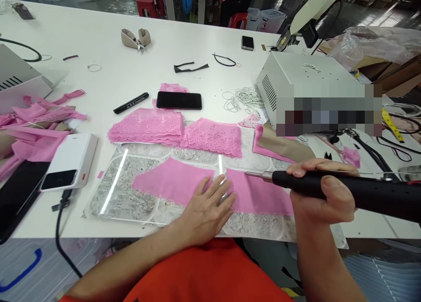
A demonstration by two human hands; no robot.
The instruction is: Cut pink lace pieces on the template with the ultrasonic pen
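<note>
Right hand closed around black handheld tool, metal tip at right pink panel, contact unconfirmed. Left hand flat, fingers slightly spread, reaching left pink panel. Step judged: tip positioning, calling for flat fabric. Lace pieces limit rear room; surface edge lies near, in front.

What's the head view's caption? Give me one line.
Left hand spread on pink fabric; right hand holding a black tool, metal tip over the fabric.
</note>
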